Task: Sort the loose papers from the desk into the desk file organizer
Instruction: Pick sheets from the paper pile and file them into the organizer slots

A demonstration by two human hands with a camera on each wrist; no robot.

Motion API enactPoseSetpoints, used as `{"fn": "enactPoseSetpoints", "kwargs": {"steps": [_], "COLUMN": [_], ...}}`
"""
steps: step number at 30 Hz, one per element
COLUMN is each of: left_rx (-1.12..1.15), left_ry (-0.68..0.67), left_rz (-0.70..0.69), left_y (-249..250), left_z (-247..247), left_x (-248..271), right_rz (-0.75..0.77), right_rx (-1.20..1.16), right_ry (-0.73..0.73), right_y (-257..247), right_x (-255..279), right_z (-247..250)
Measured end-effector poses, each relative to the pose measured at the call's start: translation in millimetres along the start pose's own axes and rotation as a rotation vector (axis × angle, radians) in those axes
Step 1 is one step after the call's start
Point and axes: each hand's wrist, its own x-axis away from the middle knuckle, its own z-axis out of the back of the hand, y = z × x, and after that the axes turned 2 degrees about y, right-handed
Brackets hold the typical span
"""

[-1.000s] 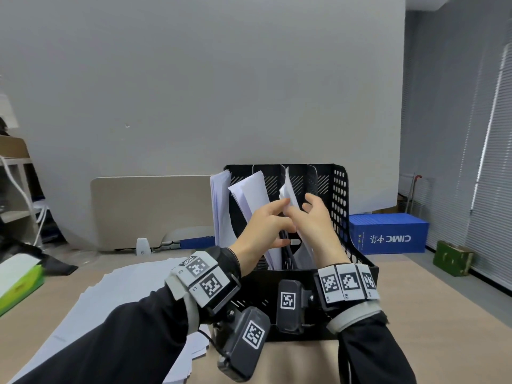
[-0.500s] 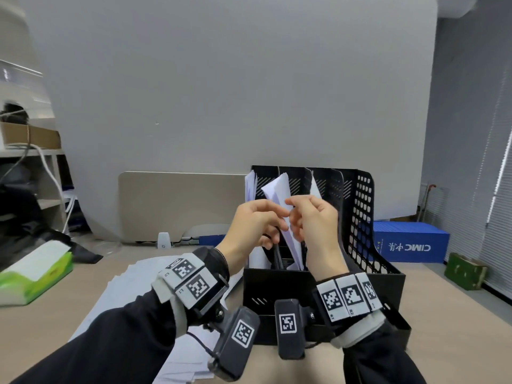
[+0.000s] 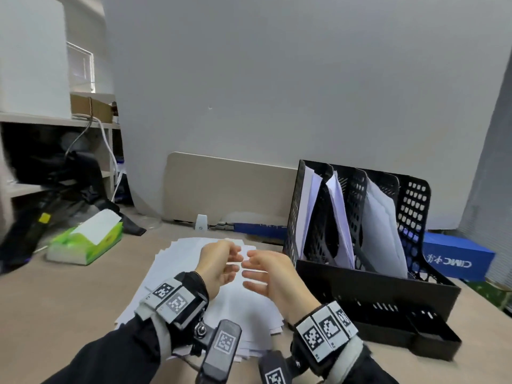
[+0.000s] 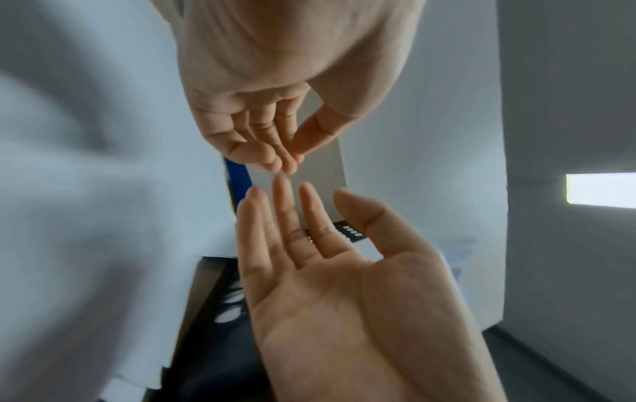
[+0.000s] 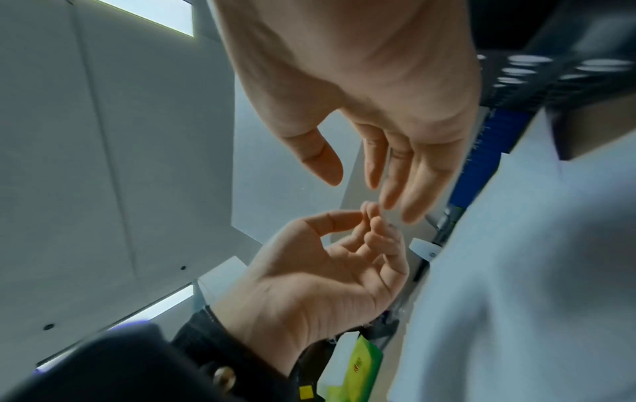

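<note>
Hands were empty and hovering over the stack of loose papers (image 3: 221, 300) on the desk (image 3: 69, 300): the left hand (image 3: 219, 263) loosely curled, the right hand (image 3: 266, 273) with fingers spread, holding nothing. The black file organizer (image 3: 374, 284) stood just to their right, three slots already holding sheets (the farthest right one looked bare). It seemed a fresh pickup was starting; the next move called for peeling one top sheet off without dragging others

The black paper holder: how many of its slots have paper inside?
3. In the black paper holder, the left slot, the second slot and the third slot hold paper; the rightmost looks empty, though partly hidden.
</note>
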Motion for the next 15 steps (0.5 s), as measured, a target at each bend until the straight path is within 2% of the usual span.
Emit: {"fn": "enactPoseSetpoints", "kwargs": {"steps": [6,12,15], "left_rx": [0.118,0.191,0.182], "left_ry": [0.002,-0.021,-0.049], "left_rz": [0.162,0.170,0.180], "left_y": [-38,-54,-52], "left_z": [32,39,41], "left_x": [-22,-32,-33], "right_rz": [-0.187,-0.170,-0.123], "right_rx": [0.044,-0.048,0.035], "right_ry": [0.137,0.145,0.234], "right_y": [37,52,54], "right_x": [-14,-19,-21], "right_z": [-10,0,4]}}
